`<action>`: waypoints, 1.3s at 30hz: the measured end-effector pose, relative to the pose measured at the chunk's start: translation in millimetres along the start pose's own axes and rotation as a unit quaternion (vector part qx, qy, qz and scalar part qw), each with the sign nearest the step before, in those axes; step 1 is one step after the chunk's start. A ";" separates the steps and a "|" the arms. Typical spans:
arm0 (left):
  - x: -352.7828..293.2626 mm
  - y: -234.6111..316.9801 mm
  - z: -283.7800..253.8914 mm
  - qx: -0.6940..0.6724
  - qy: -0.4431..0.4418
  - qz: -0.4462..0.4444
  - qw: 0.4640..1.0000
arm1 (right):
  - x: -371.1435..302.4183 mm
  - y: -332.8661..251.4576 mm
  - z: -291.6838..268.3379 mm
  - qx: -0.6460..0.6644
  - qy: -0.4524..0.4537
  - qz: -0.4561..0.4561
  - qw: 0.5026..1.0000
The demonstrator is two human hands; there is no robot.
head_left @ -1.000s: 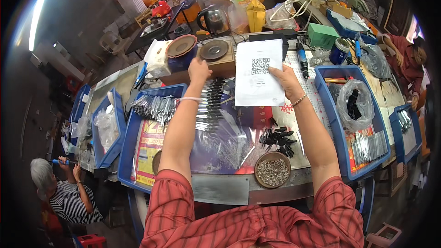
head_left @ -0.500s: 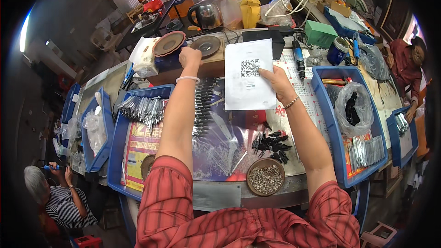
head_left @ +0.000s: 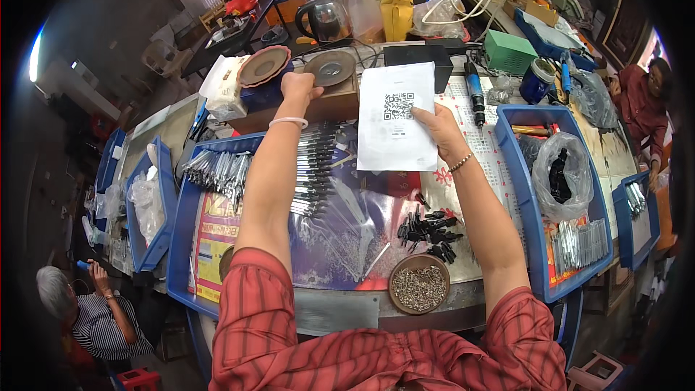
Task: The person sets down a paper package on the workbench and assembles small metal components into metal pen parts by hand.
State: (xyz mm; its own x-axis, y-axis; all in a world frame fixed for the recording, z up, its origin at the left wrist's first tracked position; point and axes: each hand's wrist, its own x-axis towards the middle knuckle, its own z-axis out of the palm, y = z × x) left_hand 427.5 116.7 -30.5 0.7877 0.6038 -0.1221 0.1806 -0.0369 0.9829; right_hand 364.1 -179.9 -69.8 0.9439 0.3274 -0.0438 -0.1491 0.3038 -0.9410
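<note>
My right hand (head_left: 440,130) grips a white paper sheet (head_left: 391,141) printed with a black square code by its right edge, above the table. My left hand (head_left: 299,88) reaches far out, its fingers curled beside a brown round dish (head_left: 331,71) at the table's back. Whatever lies within those fingers is hidden. A scalloped brown dish (head_left: 265,66) sits just left of that hand. Below my left forearm, a row of pens (head_left: 311,174) lies side by side. Nearer to me are a pile of black plastic parts (head_left: 428,232) and a bowl (head_left: 392,286) of small metal pieces (head_left: 420,282).
Blue trays flank the workspace: the left tray (head_left: 177,275) holds pens, the right tray (head_left: 507,152) a plastic bag and clear tubes. A blue electric screwdriver (head_left: 474,94), a black box (head_left: 416,58) and a kettle (head_left: 329,20) stand farther back. Other people sit at both sides.
My left hand has turned slightly and its forearm has swung left, uncovering more of the pens. The paper in my right hand has shifted a little to the right.
</note>
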 end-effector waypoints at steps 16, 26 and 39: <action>-37.6 43.4 -36.9 0.013 -0.139 -0.028 0.990 | 110.6 26.0 49.6 0.047 -0.007 -0.060 0.997; -33.5 39.2 -59.0 0.032 -0.147 -0.047 0.988 | 104.9 13.1 53.2 -0.097 -0.019 0.059 0.993; -50.4 16.0 -57.7 0.022 -0.179 -0.066 0.981 | 106.4 28.1 58.6 -0.190 -0.109 0.017 0.976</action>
State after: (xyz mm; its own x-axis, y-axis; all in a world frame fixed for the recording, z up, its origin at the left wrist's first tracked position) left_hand 356.7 131.7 -0.6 0.9105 0.2885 -0.2962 0.3142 -0.0170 0.9492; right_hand 443.1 -84.1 -81.2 0.8492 0.5263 -0.0430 -0.0193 -0.0503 -0.9985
